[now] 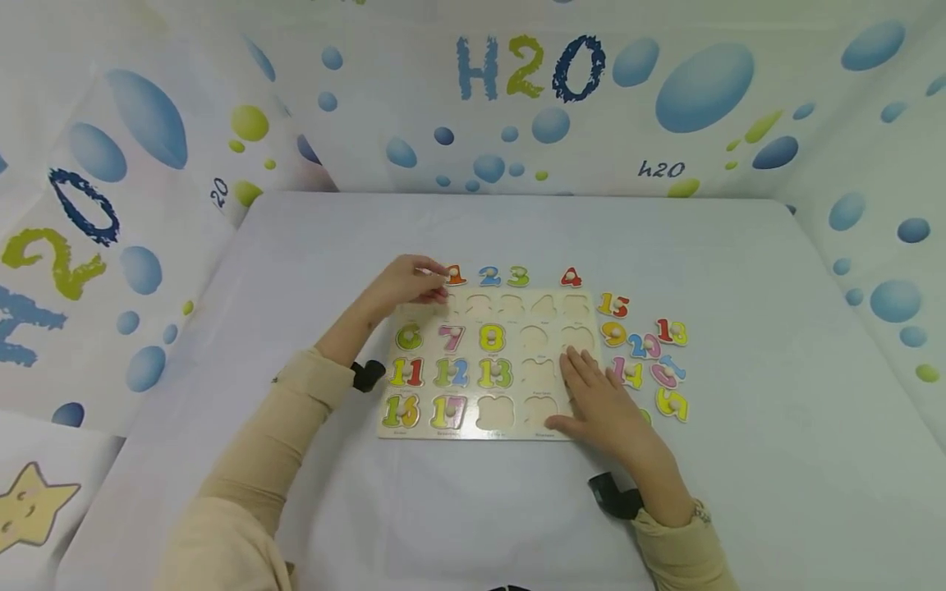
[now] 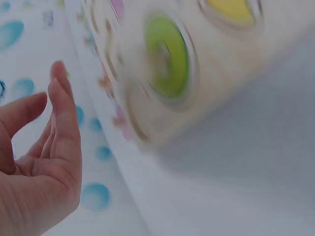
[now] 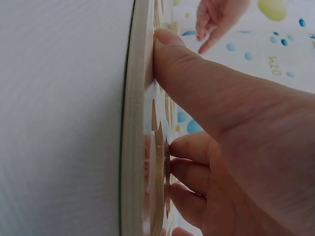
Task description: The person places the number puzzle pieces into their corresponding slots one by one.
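Note:
A wooden number puzzle board [image 1: 473,431] lies on the table, with several coloured numbers seated in its left columns and bare recesses along its top and right. Over its top left corner hovers my left hand [image 1: 410,281], close to the orange number 1 [image 1: 456,276]. The left wrist view shows that hand's thumb and fingers apart, holding nothing, beside a blurred green number piece [image 2: 179,64]. My right hand [image 1: 602,406] rests on the board's right side with fingers extended; its thumb touches the board's edge [image 3: 133,147] in the right wrist view.
Above the board lie a blue 2 [image 1: 489,277], a green 3 [image 1: 519,276] and a red 4 [image 1: 571,277]. Several loose numbers, among them a 15 [image 1: 613,305] and a yellow 5 [image 1: 672,405], lie to the right. A patterned backdrop [image 1: 414,82] surrounds the white table [image 1: 776,328].

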The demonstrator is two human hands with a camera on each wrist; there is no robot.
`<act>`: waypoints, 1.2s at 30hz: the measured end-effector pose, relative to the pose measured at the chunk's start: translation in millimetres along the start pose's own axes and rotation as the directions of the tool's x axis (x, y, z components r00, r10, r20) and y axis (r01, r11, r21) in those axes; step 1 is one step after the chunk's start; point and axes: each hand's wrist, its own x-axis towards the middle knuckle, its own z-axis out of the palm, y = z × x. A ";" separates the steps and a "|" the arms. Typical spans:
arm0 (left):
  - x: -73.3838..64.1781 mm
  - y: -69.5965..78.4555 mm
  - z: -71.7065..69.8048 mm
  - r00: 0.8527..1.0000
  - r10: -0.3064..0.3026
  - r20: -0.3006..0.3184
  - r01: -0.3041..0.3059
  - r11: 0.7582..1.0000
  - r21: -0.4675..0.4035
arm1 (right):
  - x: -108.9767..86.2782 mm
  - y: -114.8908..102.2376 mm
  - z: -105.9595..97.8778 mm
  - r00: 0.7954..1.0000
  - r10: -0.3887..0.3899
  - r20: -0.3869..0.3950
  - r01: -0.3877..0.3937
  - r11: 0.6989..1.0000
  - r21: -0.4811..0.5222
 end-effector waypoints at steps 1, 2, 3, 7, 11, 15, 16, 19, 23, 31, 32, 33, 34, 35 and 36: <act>2.3 -2.1 -7.0 0.999 -0.011 -0.046 0.009 0.999 -0.040 | 0.3 0.7 0.5 1.000 -0.003 -0.002 0.003 1.000 -0.001; 4.8 -4.6 -13.0 0.996 -0.028 -0.088 0.021 0.997 -0.078 | 0.6 1.4 1.1 1.000 -0.002 -0.002 0.002 1.000 -0.002; 7.4 -7.3 -18.2 0.991 -0.050 -0.124 0.036 0.993 -0.114 | 0.7 2.0 1.7 1.000 -0.005 -0.004 0.005 1.000 -0.004; 18.0 -17.5 -29.9 0.974 -0.145 -0.175 0.106 0.971 -0.212 | 1.4 3.7 3.7 1.000 -0.005 0.000 0.005 1.000 -0.004; 25.1 -23.1 -31.6 0.972 -0.186 -0.145 0.149 0.960 -0.237 | 1.4 3.0 4.2 1.000 0.000 0.000 0.000 1.000 -0.004; 31.3 -24.8 -29.3 0.971 -0.203 -0.128 0.165 0.952 -0.258 | 0.6 0.7 2.6 1.000 0.005 0.003 -0.005 1.000 -0.002; 32.8 -25.1 -28.5 0.970 -0.205 -0.130 0.166 0.951 -0.262 | 0.2 0.0 1.9 1.000 0.008 0.007 -0.008 1.000 0.002; 37.5 -26.3 -25.6 0.968 -0.199 -0.150 0.156 0.954 -0.256 | -0.6 -1.3 0.5 1.000 0.018 0.015 -0.018 1.000 0.004; 40.1 -26.7 -21.4 0.967 -0.182 -0.180 0.127 0.951 -0.281 | -0.8 -2.1 -0.2 1.000 0.022 0.012 -0.022 1.000 -0.002; 13.7 -18.5 -25.4 0.970 -0.077 -0.230 0.049 0.991 -0.125 | 0.0 -2.1 1.0 1.000 0.010 0.008 -0.010 1.000 0.000; 9.1 -17.5 -27.3 0.973 -0.072 -0.218 0.049 0.993 -0.108 | 0.0 -1.9 0.9 1.000 0.012 0.009 -0.012 1.000 0.000; 4.9 -16.7 -29.0 0.977 -0.073 -0.199 0.053 0.993 -0.108 | 0.2 -1.5 1.0 1.000 0.013 0.010 -0.013 1.000 0.000; 0.9 -16.0 -30.4 0.980 -0.079 -0.181 0.060 0.993 -0.106 | 0.2 -1.0 1.1 1.000 0.016 0.009 -0.016 1.000 0.000; -2.6 -15.4 -31.5 0.983 -0.084 -0.161 0.069 0.993 -0.099 | 0.2 -0.4 1.1 1.000 0.018 0.008 -0.018 1.000 -0.002; -5.2 -15.3 -32.4 0.985 -0.093 -0.143 0.081 0.993 -0.087 | 0.0 0.4 1.3 1.000 0.020 0.007 -0.020 1.000 -0.004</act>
